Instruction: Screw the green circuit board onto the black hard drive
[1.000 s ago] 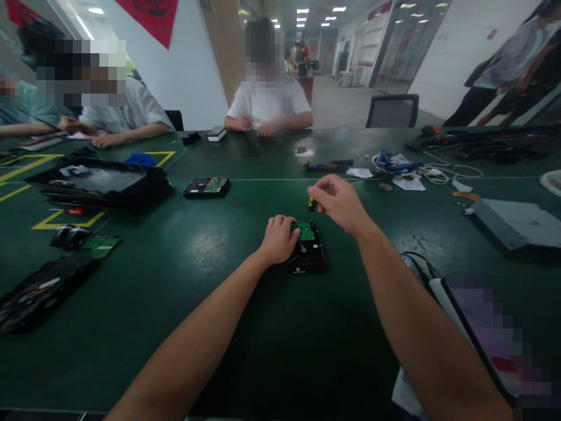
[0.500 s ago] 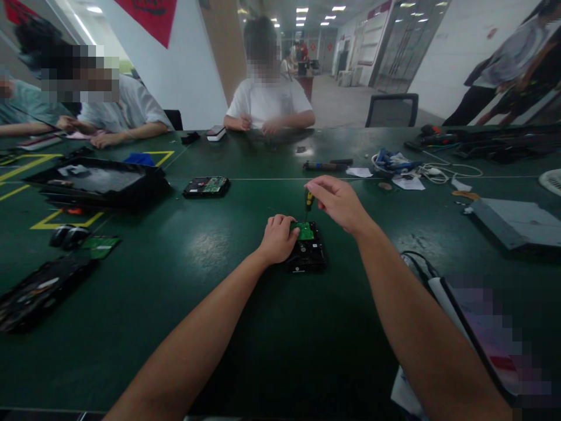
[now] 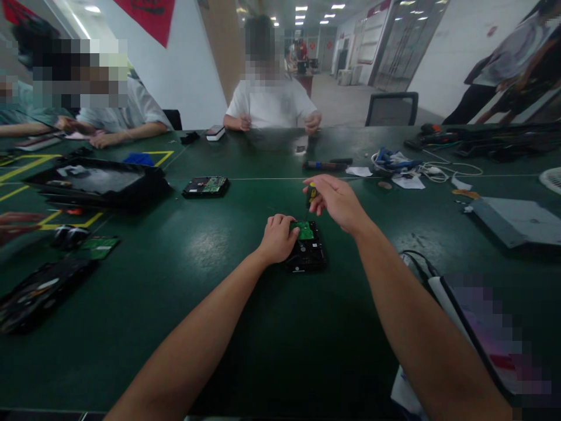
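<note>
Both forearms stretch out from the bottom edge over the dark green table (image 3: 228, 351), meeting near its middle. The left hand (image 3: 278, 238) lies palm down with its fingers curled over the left edge of a black hard drive (image 3: 309, 252), pressing on it so that the fingertips touch the small green circuit board (image 3: 305, 230) on the drive's far end. The right arm comes in from the lower right, wrist bent slightly, and the right hand (image 3: 337, 202) hangs above and just beyond the drive, thumb and fingers pinched together around the yellow-and-black handle of a small screwdriver (image 3: 310, 195), which stands close to upright with its thin shaft pointing down toward the green board (whether the tip actually touches the board is too fine to tell). The drive itself lies flat on the table, directly ahead of the person, between the two wrists. Further off to the left lies a second hard drive (image 3: 207, 186) with its own green board showing, and beyond that a flat black tray (image 3: 99, 182). Near the left edge a loose green board (image 3: 101, 246) lies flat. A tangle of white and blue cables (image 3: 407, 165) sits to the far right, and a person in a white shirt (image 3: 272, 105) sits at the opposite side of the table
</note>
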`<state>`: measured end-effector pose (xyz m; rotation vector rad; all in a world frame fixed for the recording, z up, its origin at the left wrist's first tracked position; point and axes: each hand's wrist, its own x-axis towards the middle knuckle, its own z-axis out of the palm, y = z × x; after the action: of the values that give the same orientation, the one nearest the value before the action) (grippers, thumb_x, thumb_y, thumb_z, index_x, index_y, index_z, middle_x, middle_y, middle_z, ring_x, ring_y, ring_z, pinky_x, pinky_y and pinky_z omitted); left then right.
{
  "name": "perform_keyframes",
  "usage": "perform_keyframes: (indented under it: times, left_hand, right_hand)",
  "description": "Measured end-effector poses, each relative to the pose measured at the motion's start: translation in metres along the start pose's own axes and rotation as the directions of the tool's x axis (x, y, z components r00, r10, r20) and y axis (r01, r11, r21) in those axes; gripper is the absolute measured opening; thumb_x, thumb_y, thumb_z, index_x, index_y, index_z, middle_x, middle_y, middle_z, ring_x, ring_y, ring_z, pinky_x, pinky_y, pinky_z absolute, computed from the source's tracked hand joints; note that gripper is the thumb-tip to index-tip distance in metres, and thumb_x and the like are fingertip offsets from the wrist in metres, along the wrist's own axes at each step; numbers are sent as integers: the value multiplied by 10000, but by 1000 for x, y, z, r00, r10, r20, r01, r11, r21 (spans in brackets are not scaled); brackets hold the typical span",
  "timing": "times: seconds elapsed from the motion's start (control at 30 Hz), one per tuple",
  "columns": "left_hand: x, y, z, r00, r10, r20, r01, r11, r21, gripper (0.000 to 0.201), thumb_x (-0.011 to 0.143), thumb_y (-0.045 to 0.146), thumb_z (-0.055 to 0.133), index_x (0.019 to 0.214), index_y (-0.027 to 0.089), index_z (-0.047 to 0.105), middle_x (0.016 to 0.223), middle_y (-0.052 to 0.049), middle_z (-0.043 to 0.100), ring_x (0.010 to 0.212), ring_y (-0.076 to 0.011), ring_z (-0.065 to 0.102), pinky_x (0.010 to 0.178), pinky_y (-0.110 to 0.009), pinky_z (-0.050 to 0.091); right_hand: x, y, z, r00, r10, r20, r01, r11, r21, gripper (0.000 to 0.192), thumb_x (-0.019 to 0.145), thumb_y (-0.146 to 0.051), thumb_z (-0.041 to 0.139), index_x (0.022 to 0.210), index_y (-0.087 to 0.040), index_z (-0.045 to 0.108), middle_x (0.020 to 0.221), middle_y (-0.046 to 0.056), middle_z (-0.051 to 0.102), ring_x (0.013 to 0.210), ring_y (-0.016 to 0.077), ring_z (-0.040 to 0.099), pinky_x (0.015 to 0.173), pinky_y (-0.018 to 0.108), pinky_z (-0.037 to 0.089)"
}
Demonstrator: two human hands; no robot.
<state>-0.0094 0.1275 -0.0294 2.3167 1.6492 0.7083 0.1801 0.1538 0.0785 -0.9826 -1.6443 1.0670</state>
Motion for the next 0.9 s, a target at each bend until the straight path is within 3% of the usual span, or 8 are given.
perform_keyframes:
  times: [0.13, 0.37, 0.47, 0.6, 0.73, 0.9]
  left_hand:
    - [0, 1, -1, 1000, 1, 9, -1, 1000, -3, 365, 1027, 366, 484, 1324, 182, 591, 1263, -138, 581, 1241, -317, 490, 1104, -484, 416]
    - [0, 2, -2, 1000, -13, 25, 13, 1000, -15, 377, 1027, 375, 480, 1338, 185, 579, 1278, -139, 574, 1247, -320, 482, 1083, -486, 429]
    - [1, 1, -2, 1000, -13, 26, 14, 1000, -10, 372, 1025, 370, 484, 1336, 191, 578, 1274, -137, 579, 1242, -318, 486, 1082, -488, 427]
    - [0, 1, -3, 1000, -2, 28, 3, 1000, -10, 378, 1027, 374, 480, 1341, 187, 578, 1269, -139, 580, 1233, -318, 489, 1085, -492, 422]
    - [0, 1, -3, 1000, -6, 22, 6, 1000, -8, 372, 1026, 376, 485, 1337, 195, 579, 1268, -132, 578, 1236, -315, 489, 1090, -484, 420]
    - [0, 2, -2, 1000, -7, 23, 7, 1000, 1, 361, 1024, 366, 490, 1327, 194, 585, 1264, -131, 583, 1241, -312, 487, 1098, -474, 414]
  right_hand:
    - [0, -1, -1, 999, -2, -32, 0, 997, -79, 321, 994, -482, 556, 1152, -244, 703, 797, 18, 659, 588, 124, 568, 503, 276, 400]
    - [-4, -7, -4, 993, 15, -119, -41, 976, -213, 232, 879, -405, 712, 803, -213, 605, 675, 3, 626, 567, 128, 553, 532, 289, 395]
    - [-5, -6, -5, 997, 7, -73, -20, 983, -184, 177, 933, -368, 635, 847, -214, 630, 787, 25, 691, 501, 101, 533, 489, 289, 370]
    - [-4, -5, -2, 1000, 16, 12, -15, 998, -62, 328, 1005, -501, 535, 943, -216, 684, 996, 66, 735, 530, 97, 575, 461, 282, 381]
    - [-3, -4, 1, 997, 53, 54, -55, 998, 35, 376, 1017, -539, 512, 1087, -215, 688, 932, 65, 709, 589, 131, 627, 507, 292, 457]
    - [-4, -4, -1, 1000, 8, 21, -6, 993, -115, 382, 988, -599, 556, 1031, -245, 691, 712, 8, 603, 589, 139, 548, 516, 291, 403]
